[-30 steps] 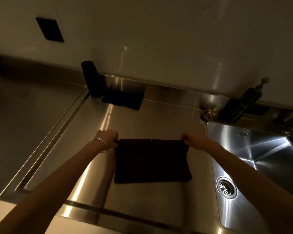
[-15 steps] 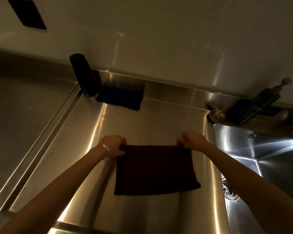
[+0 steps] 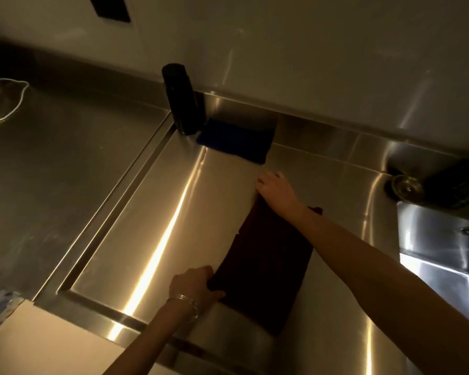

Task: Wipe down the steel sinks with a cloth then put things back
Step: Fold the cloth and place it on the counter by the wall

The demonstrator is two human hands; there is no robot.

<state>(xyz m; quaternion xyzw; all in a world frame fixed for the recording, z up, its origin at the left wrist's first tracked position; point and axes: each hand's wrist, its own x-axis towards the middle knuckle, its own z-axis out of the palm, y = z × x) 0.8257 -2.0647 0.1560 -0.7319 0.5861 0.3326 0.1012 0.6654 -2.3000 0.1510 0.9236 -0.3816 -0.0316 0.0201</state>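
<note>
wiping step; my left hand pinches the dark cloth near me; right hand covers its far end, grip unclear; next i'd drag it across the drainboard.

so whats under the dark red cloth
The dark red cloth lies on the steel draining board; whatever it covers is hidden. The right hand hides its far corner.

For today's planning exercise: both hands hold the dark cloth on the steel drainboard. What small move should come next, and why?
Probably drag the cloth sideways over the drainboard: the left hand and right hand grip its ends, and it lies flat there.
</note>
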